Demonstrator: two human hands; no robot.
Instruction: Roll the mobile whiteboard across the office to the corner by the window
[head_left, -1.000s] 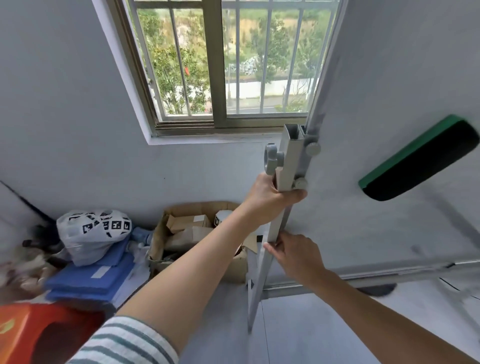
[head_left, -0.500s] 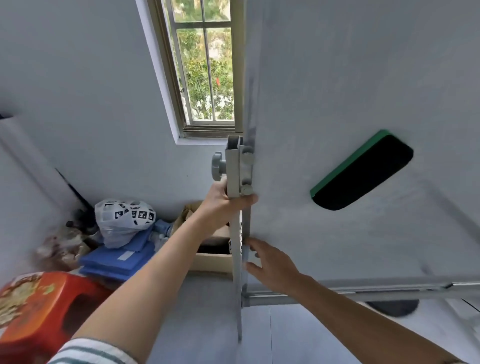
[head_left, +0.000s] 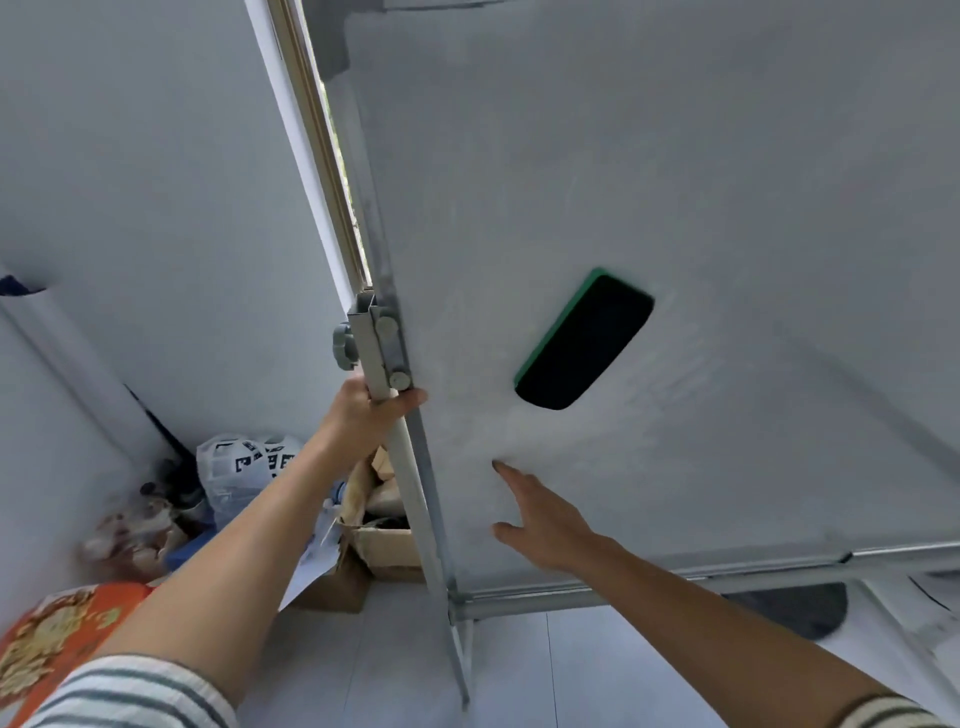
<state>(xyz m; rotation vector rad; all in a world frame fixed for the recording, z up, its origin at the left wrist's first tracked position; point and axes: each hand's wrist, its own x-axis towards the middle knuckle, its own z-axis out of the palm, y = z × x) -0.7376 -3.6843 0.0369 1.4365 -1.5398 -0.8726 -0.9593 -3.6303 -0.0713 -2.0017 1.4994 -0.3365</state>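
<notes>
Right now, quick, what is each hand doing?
Left hand: closed around the whiteboard's side post.
Right hand: open, fingers spread, holding nothing, at the whiteboard surface; contact cannot be told.

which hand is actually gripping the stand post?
The left hand, wrapped around the post just below the bracket. The right hand is open, fingers spread against the board face.

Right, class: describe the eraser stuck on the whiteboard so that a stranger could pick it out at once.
Start from the big pale grey mobile whiteboard that fills the right of the view. On its face, right of the grey metal side post that the left hand grips, sits a tilted oblong eraser. It is the only dark thing there: black with a green edge.
</notes>
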